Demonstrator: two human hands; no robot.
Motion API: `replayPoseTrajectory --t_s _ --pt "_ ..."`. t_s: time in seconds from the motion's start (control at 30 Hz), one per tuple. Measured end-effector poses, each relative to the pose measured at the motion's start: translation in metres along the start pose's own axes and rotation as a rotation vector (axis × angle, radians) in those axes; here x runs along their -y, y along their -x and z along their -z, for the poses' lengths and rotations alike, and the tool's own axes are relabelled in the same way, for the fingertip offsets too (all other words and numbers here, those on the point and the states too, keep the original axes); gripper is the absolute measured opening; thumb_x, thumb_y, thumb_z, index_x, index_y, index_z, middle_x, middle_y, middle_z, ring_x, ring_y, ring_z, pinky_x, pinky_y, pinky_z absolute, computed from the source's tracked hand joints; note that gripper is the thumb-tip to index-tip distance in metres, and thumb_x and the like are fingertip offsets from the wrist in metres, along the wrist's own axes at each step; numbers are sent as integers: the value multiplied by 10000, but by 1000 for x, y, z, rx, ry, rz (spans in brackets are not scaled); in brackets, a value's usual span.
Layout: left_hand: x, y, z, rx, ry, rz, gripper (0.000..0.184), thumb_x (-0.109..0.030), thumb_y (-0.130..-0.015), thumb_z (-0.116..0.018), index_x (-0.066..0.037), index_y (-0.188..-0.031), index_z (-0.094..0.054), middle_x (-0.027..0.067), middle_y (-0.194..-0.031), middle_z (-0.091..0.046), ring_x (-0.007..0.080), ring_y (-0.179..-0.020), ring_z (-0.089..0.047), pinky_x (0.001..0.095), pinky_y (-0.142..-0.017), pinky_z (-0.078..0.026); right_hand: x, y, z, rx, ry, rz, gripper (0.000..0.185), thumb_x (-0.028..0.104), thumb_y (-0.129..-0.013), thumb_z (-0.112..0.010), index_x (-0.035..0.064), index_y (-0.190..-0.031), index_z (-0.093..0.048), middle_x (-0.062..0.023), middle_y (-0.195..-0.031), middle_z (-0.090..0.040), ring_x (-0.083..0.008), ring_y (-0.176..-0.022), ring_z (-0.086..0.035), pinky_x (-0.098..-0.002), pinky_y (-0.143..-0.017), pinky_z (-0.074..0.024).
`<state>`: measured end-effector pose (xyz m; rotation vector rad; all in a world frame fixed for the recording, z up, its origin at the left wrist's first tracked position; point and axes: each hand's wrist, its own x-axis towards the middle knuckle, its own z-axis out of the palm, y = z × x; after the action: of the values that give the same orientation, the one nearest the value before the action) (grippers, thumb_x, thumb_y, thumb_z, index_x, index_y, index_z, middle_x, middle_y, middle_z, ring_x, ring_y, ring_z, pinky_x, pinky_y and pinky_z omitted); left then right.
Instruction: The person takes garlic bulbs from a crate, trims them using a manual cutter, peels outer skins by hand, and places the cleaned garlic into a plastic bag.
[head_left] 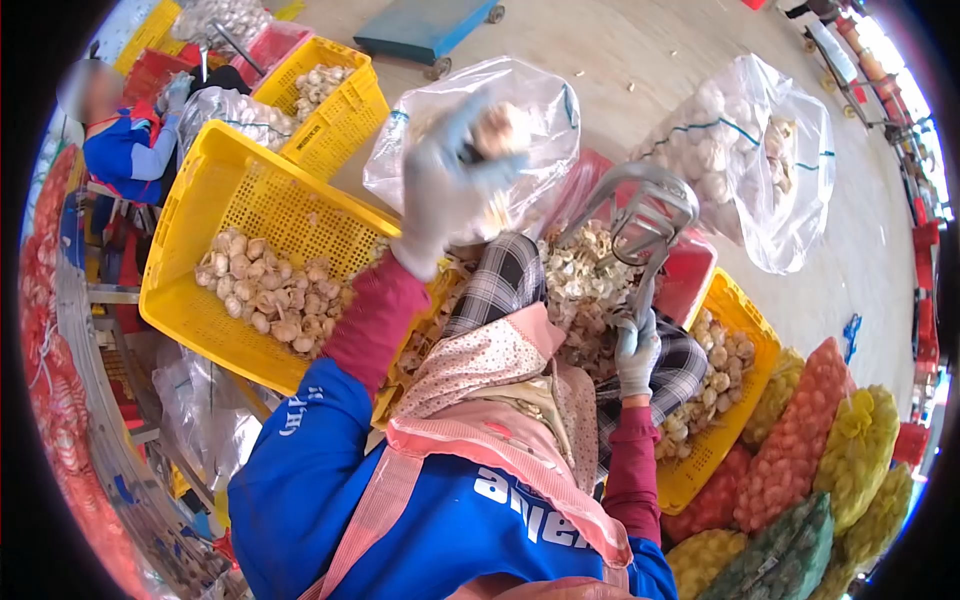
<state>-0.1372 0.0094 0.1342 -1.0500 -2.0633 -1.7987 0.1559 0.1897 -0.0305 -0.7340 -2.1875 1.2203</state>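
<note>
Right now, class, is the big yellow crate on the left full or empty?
Part-filled: the yellow crate holds a low heap of garlic bulbs, its walls bare above.

Counted around hands (432, 195): at least three yellow crates (300, 215).
At least two clear bags (712, 160), one blue cart (435, 25) beyond hands; one metal tool (655, 174) at right hand (637, 357).

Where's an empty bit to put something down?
The floor between the middle clear bag and the big garlic bag looks bare. So does the floor between that garlic bag and the net bags. It's crowded around the knees, with yellow crates and loose garlic.
</note>
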Motion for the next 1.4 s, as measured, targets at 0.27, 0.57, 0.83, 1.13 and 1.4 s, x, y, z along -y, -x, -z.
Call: replayPoseTrajectory --t_s 0.27,0.57,0.83,1.13,1.4 --pt "103 -35 21 217 -356 272 604 -287 -731 -824 -107 -1276 -638 171 -1042 -718 288 -921 -707 360 -813 -550 7 0 -4 -23 -86 -69 442 62 -899 -534 -27 -1332 -526 -132 -1043 -688 -175 -865 -633 -296 -811 -498" --pt "-17 22 -20 205 74 -112 673 -131 -699 -875 39 -1285 -592 153 -1122 -691 196 -1003 -679 313 -849 -565 3 -2 -3 -88 85 101 412 131 -910 -583 21 -1305 -554 -204 -991 -697 -322 -873 -690 -381 -787 -525" --pt "-132 41 -142 631 753 -187 807 -387 -734 -863 26 -1350 -545 214 -1229 -637 138 -683 -695 318 -732 -564 10 36 2 -130 514 14 436 217 -816 -715 37 -1200 -615 -184 -1117 -671 -360 -962 -662 -435 -827 -518" --pt "-52 153 -88 657 762 615 375 -129 -1003 -561 27 -1344 -548 97 -1133 -652 144 -902 -661 262 -737 -526 114 59 -17 166 -953 -508 528 201 -933 -621 29 -1413 -485 -27 -1098 -621 -77 -898 -596 -237 -760 -506" --pt "-26 163 -62 808 551 601 604 -74 -894 -662 0 -1450 -438 151 -1404 -517 238 -1313 -481 325 -1092 -364 109 40 -4 19 -882 -440 329 304 -1027 -443 32 -1135 -595 -32 -968 -648 -100 -795 -639 -238 -609 -529"
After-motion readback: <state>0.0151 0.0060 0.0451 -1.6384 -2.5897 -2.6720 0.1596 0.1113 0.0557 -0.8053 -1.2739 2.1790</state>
